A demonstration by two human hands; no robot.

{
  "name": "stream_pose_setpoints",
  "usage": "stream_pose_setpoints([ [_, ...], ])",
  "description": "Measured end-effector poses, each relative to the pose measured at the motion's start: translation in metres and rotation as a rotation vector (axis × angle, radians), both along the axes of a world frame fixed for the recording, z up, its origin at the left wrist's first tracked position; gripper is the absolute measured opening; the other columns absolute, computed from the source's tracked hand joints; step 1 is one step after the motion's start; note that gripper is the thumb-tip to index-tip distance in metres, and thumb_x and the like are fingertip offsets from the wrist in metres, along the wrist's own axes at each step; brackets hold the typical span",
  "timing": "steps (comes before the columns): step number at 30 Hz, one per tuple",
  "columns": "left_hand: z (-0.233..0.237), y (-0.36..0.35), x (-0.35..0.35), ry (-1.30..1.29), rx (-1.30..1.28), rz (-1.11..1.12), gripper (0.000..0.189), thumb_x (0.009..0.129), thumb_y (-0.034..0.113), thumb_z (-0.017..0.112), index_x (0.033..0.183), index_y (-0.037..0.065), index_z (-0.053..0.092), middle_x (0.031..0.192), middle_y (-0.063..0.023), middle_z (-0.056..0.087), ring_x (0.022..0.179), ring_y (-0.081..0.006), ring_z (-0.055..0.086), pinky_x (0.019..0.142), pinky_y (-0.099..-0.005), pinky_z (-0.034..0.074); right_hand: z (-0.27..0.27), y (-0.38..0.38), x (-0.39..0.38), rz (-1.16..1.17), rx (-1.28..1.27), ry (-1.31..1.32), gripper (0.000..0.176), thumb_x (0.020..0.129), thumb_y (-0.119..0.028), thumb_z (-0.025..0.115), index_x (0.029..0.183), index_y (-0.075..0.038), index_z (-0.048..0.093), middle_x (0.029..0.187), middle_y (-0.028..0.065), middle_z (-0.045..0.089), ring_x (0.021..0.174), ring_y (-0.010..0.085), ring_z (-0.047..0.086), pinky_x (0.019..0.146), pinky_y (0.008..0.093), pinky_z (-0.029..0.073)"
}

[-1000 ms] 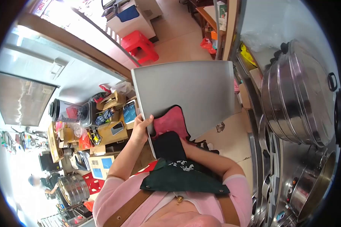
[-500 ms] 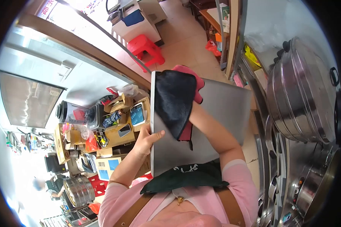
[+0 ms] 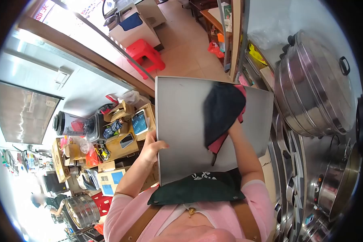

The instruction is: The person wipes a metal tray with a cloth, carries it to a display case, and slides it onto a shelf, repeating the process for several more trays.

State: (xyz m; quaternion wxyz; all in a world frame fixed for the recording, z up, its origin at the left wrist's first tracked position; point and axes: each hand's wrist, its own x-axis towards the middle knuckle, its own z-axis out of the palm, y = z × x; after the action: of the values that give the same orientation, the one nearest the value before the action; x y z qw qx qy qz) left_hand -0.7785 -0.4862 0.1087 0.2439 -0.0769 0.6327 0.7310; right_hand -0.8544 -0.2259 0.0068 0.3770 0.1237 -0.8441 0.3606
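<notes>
A flat grey metal tray (image 3: 181, 121) with a thin raised rim is held in front of my chest. My left hand (image 3: 151, 148) is closed on its left edge, with the thumb lying over the rim onto the surface. Across the right part of the tray lies a black and pinkish-red cloth (image 3: 224, 111), slightly blurred. My right hand (image 3: 234, 128) is at this cloth and mostly covered by it, so the fingers are hidden. A dark green apron (image 3: 197, 191) touches the tray's near side.
To the right stand a large stacked steamer (image 3: 306, 88) and metal pots (image 3: 334, 187). A blender (image 3: 72, 124), cardboard boxes and a phone (image 3: 126, 140) are on the left. Beyond the tray is a red stool (image 3: 143, 56). Another person (image 3: 52, 203) is at the far lower left.
My right hand and the cloth have slid rightward across the tray, baring its left part. My left hand stays on the edge. The view has shifted slightly.
</notes>
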Motion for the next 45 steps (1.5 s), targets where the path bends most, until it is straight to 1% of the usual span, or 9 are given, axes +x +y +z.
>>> stream_pose_setpoints([
  [6,-0.003,0.012,-0.005,0.051,-0.043,-0.081,0.028,0.058,-0.005,0.054,0.085,-0.005,0.057,0.075,-0.0082,0.06,0.064,-0.0141,0.056,0.059,-0.0241,0.044,0.018,-0.023,0.023,-0.189,0.084,0.016,0.045,0.081,-0.019,0.055,0.118,0.004,0.047,0.115,0.0218,0.049,0.108,0.0359,0.045,0.093,0.0424,0.036],
  [8,-0.007,0.013,-0.007,0.088,-0.088,-0.138,0.028,0.059,-0.004,0.056,0.087,-0.005,0.058,0.076,-0.0086,0.061,0.066,-0.0145,0.057,0.061,-0.0246,0.044,0.029,-0.052,0.002,-0.05,0.136,0.002,0.046,0.082,-0.018,0.054,0.12,0.005,0.046,0.117,0.0226,0.048,0.11,0.0364,0.044,0.094,0.0427,0.036],
  [9,-0.005,0.016,-0.007,0.101,-0.093,-0.133,0.027,0.062,-0.001,0.06,0.088,-0.005,0.058,0.078,-0.0087,0.061,0.068,-0.0146,0.058,0.063,-0.025,0.045,0.034,-0.063,-0.016,0.092,0.154,-0.053,0.032,0.081,-0.018,0.054,0.108,-0.002,0.055,0.099,0.0113,0.056,0.092,0.0259,0.054,0.083,0.0399,0.045],
  [16,-0.02,0.004,-0.005,0.147,-0.04,-0.172,0.055,0.074,0.04,0.073,0.097,-0.007,0.056,0.082,-0.0087,0.062,0.072,-0.0131,0.059,0.063,-0.024,0.046,0.054,-0.089,0.026,0.557,0.44,-0.339,0.034,0.084,-0.02,0.051,0.113,-0.004,0.053,0.106,0.0129,0.055,0.097,0.023,0.055,0.084,0.0345,0.046],
  [24,-0.051,0.001,-0.016,-0.027,0.118,0.124,0.038,0.082,0.023,0.062,0.106,-0.006,0.055,0.096,-0.012,0.062,0.084,-0.0195,0.061,0.076,-0.0284,0.048,0.079,-0.103,0.131,1.121,0.756,-0.829,0.036,0.086,-0.023,0.048,0.119,-0.006,0.051,0.113,0.0146,0.054,0.103,0.0209,0.056,0.086,0.0301,0.047],
  [28,-0.085,-0.019,-0.016,-0.031,0.202,0.07,0.033,0.076,0.008,0.054,0.106,-0.006,0.054,0.095,-0.014,0.061,0.082,-0.0222,0.062,0.075,-0.0312,0.05,0.035,-0.097,0.151,0.927,0.537,-0.577,0.038,0.085,-0.025,0.049,0.118,-0.006,0.051,0.115,0.0151,0.053,0.106,0.0242,0.053,0.09,0.034,0.043],
  [31,-0.061,-0.011,-0.012,-0.03,0.291,0.017,0.034,0.066,-0.002,0.049,0.099,-0.006,0.055,0.089,-0.0124,0.061,0.077,-0.0224,0.062,0.068,-0.0313,0.052,-0.012,-0.061,0.145,0.562,0.414,-0.361,0.039,0.084,-0.026,0.05,0.118,-0.006,0.051,0.117,0.0155,0.053,0.109,0.0266,0.051,0.093,0.0369,0.041],
  [37,-0.055,-0.017,-0.005,0.06,0.303,-0.042,0.032,0.066,-0.002,0.049,0.096,-0.007,0.055,0.088,-0.0133,0.061,0.073,-0.0224,0.062,0.063,-0.0316,0.052,-0.109,0.064,0.073,-0.205,0.395,-0.207,0.042,0.082,-0.029,0.053,0.117,-0.006,0.052,0.12,0.0163,0.051,0.114,0.0315,0.046,0.099,0.0427,0.035],
  [45,-0.045,-0.014,0.003,0.185,0.332,-0.108,0.055,0.06,0.001,0.051,0.114,-0.008,0.047,0.1,-0.0167,0.059,0.085,-0.0287,0.061,0.075,-0.0361,0.052,-0.089,0.165,0.019,-0.483,0.36,-0.107,0.022,0.077,-0.025,0.053,0.089,-0.008,0.06,0.096,0.0167,0.059,0.097,0.0342,0.055,0.088,0.0435,0.042],
])
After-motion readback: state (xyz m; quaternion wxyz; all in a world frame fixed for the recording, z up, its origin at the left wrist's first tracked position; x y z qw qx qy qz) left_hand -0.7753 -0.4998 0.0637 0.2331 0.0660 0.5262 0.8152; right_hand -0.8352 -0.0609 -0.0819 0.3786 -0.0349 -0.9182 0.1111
